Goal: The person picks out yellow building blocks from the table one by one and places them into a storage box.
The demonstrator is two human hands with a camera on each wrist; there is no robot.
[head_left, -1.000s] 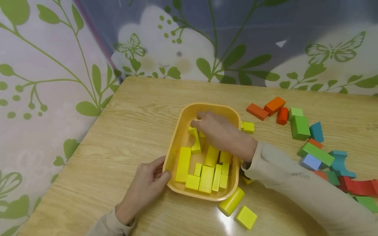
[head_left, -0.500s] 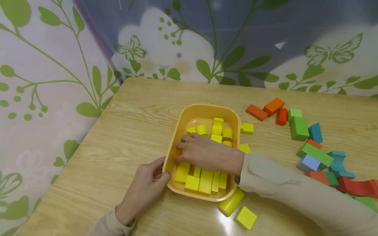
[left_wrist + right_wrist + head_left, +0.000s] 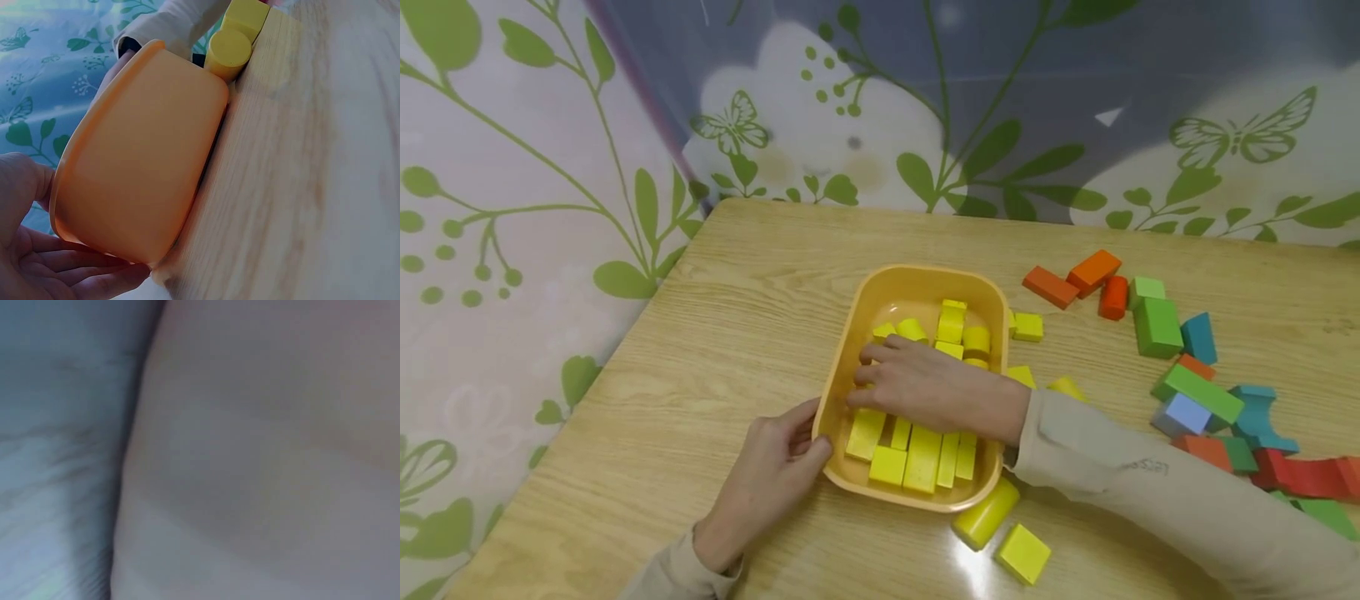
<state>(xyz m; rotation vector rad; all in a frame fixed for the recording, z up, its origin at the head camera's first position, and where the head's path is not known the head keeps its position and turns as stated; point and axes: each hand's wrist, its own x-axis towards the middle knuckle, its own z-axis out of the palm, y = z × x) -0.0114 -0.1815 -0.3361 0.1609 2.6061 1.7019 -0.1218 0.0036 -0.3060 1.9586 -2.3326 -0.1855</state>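
Note:
An orange-yellow plastic tub point(image 3: 917, 502) stands on the wooden table, holding several yellow blocks point(image 3: 922, 458). My left hand point(image 3: 772, 471) grips its near left side, thumb at the rim and fingers against the outer wall. The left wrist view shows that same hand point(image 3: 47, 256) by the tub's wall point(image 3: 140, 156). Inside the tub, over the blocks, lies my right hand point(image 3: 917, 379), its fingers bent down near the left wall. Its fingertips are partly hidden, so whether they pinch a block is unclear. The right wrist view is a blur of skin and fabric.
A yellow cylinder point(image 3: 987, 514) and a yellow square block point(image 3: 1023, 553) lie before the tub. More yellow blocks point(image 3: 1027, 327) lie along its right side. Orange blocks point(image 3: 1093, 272), green blocks point(image 3: 1158, 327) and blue blocks point(image 3: 1199, 338) are spread at right. A patterned wall rises behind.
My right hand has moved from the tub's far part toward its nearer left part, uncovering yellow blocks at the back. Over the last half second it barely shifts. My left hand stays put.

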